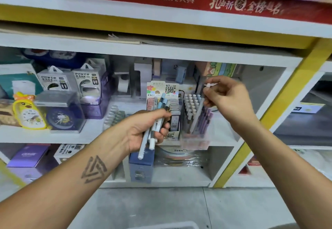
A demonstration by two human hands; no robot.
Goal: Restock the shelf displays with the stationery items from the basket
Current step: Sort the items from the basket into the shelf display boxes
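My left hand (147, 130) grips a bundle of several pens (154, 130), white and pale blue, in front of the middle shelf. My right hand (228, 97) pinches a single pale pen (197, 113) near its top, its lower end down among the pens standing in a clear pen holder (195, 139) on the shelf. A small white piece (209, 85), perhaps a cap, shows at my right fingertips. A pencil-lead display box (172, 103) stands just left of the holder. No basket is clearly in view.
Power bank packs (53, 80), a yellow duck clock (29, 112) and a boxed blue clock (61, 117) fill the shelf's left side. A yellow upright (269, 121) bounds the bay on the right. Boxes (142, 164) sit on the lower shelf. Grey floor lies below.
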